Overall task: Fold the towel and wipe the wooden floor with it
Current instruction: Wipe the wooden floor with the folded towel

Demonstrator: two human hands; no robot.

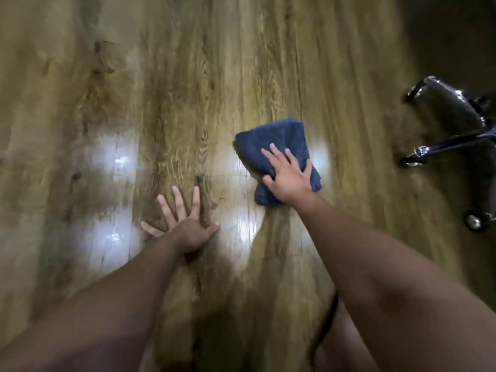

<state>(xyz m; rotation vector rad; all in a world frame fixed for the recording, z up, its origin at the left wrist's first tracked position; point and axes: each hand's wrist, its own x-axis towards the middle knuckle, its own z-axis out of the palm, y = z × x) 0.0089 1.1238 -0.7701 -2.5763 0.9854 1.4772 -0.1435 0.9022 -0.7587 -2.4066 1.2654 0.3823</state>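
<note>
A folded dark blue towel [271,140] lies on the wooden floor [174,89], right of centre. My right hand [288,175] presses down on its near half, fingers spread over the cloth and the thumb curled around its left edge. My left hand [185,224] rests flat on the bare floor to the left of the towel, fingers fanned apart, holding nothing. Both forearms reach in from the bottom of the view.
A chrome office-chair base [453,135] with castor wheels stands at the right edge, close to the towel. Bright light reflections shine on the planks around my hands. My knee [349,345] shows at the bottom. Open floor stretches ahead and to the left.
</note>
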